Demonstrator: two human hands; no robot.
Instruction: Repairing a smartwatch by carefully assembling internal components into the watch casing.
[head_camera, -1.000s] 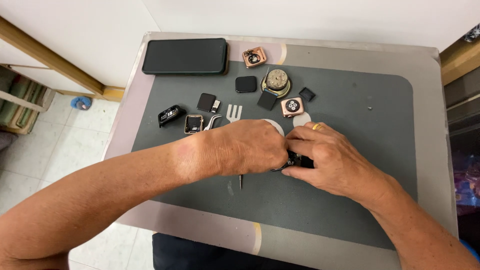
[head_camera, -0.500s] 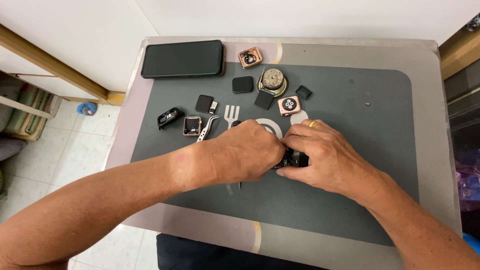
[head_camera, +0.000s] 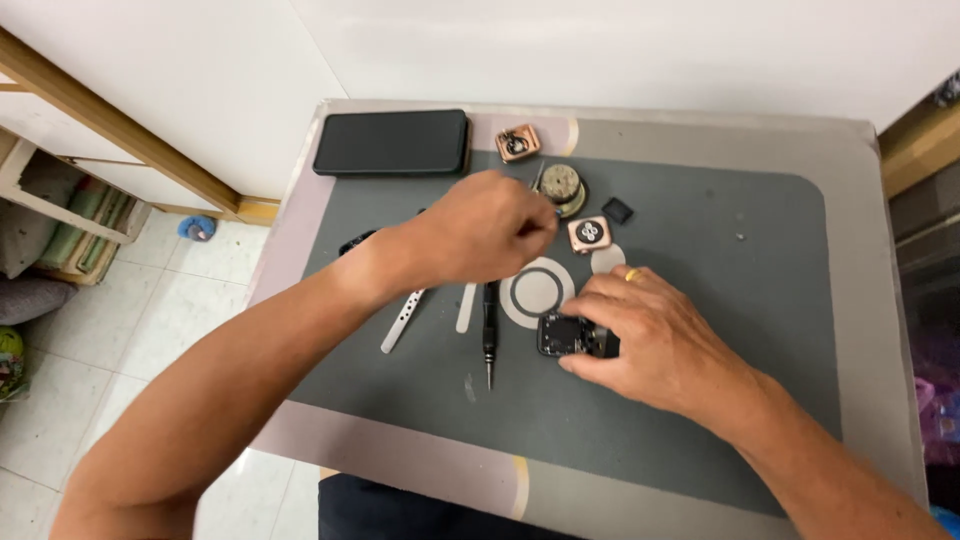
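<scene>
The big grey mat lay on the table, with a black phone at its far edge. A moment before, both hands were pressed together over the little black watch body. Then the left hand lifted away toward the round brass part, fingers curled shut; whether they held anything could not be told. The right hand stayed, fingertips pinching the watch body flat. A small screwdriver lay just beside it, so the work looked paused.
</scene>
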